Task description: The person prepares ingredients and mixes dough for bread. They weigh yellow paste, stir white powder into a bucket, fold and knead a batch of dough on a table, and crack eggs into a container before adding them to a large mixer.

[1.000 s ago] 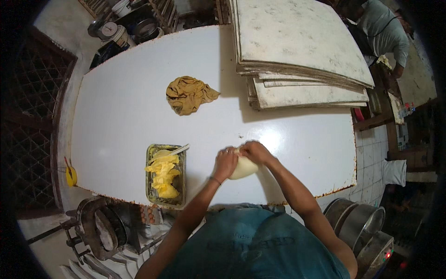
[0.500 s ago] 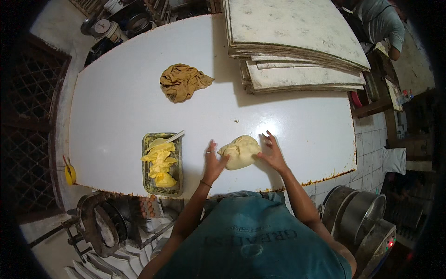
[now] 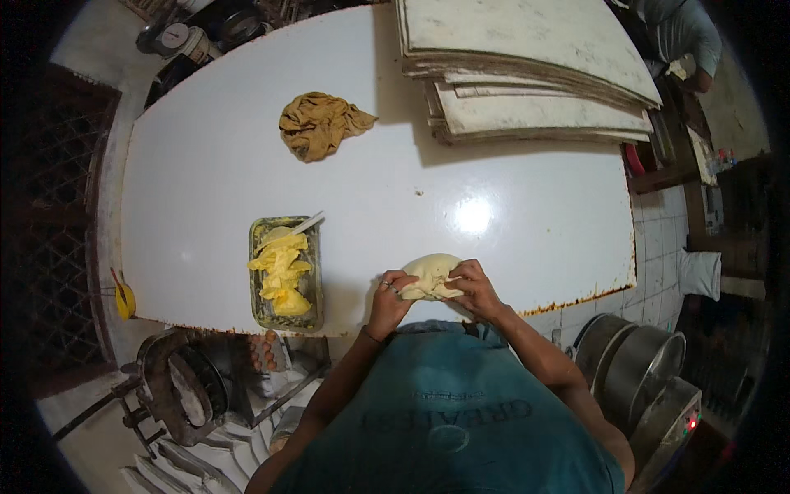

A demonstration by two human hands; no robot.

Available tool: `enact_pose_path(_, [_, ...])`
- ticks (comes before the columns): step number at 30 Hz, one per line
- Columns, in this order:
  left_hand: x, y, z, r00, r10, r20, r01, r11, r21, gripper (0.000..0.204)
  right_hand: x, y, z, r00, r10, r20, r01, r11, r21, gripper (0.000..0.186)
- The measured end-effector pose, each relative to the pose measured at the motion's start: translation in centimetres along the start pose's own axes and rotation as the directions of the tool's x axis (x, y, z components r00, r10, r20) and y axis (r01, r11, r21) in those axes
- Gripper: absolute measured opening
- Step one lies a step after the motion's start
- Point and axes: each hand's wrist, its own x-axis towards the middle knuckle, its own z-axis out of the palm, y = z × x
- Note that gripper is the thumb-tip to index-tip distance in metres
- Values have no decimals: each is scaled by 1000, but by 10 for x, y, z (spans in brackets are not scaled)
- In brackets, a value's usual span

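A pale yellow lump of dough (image 3: 434,269) lies on the white tabletop (image 3: 362,193) close to its near edge, right in front of me. My left hand (image 3: 390,298) grips the dough's left side with curled fingers. On the opposite side, my right hand (image 3: 475,289) pinches its near right part. Between my fingers the near side of the dough looks folded and uneven. To the left stands a dark, smeared rectangular tray (image 3: 257,284) holding soft yellow fat (image 3: 285,276), with a pale-handled tool (image 3: 306,224) resting at its far end.
A crumpled brown cloth (image 3: 319,125) lies farther back. Stacked floury boards (image 3: 527,49) cover the far right of the table. Below the right edge stand round metal pans (image 3: 650,366); a yellow roll (image 3: 124,302) hangs at the left corner. Another person (image 3: 687,41) is at the far right.
My hands went from spread beside the dough to gripping it. The dough is now nearer to me and turned, its near side folded. The whole view has shifted slightly.
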Motion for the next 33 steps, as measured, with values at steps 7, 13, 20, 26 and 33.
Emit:
enact_pose_path(7, [17,37,5,997,-67,-49,69,997,39,45,2,0,23,998,-32,-57,26,994,-105,30])
enact_pose_path(13, [22,30,28,984,175,13,-175,967,183,43,12,0,33,991,-83,-107,66,986,-153,30])
enact_pose_path(20, [2,4,33,939,307,152,-343,836,430,38,-46,-18,-17,900,174,-399,-258,952,-166,54])
enact_pose_path(26, [4,10,30,945,288,155,-327,837,439,35,-19,25,-1,969,186,-165,-169,979,114,26])
enact_pose_path(33, [-23,-16,13,978,109,178,-166,922,348,21,75,-28,44,958,-246,150,283,899,-333,38])
